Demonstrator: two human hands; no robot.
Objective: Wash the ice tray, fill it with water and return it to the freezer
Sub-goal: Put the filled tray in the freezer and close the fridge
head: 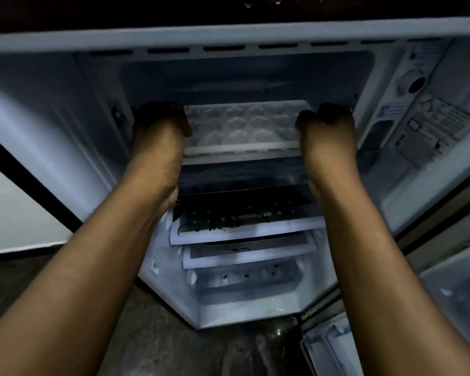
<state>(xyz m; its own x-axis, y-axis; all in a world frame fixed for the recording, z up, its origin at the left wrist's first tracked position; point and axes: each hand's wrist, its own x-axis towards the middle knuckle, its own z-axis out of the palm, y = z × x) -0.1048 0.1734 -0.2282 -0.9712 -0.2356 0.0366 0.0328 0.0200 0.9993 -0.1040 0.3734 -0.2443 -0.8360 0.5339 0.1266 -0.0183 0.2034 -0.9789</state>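
A pale ice tray (244, 124) with round cells lies flat inside the open freezer compartment (244, 74), just at its front opening. My left hand (158, 126) grips the tray's left end with curled fingers. My right hand (327, 126) grips its right end the same way. Both forearms reach straight in from below. Whether the cells hold water cannot be made out in the dim light.
Below the freezer sit glass shelves (244, 229) and a lower drawer (247, 278) of the fridge. The open door (429, 137) with a dial and labels stands at the right. A dark floor (174, 343) lies beneath.
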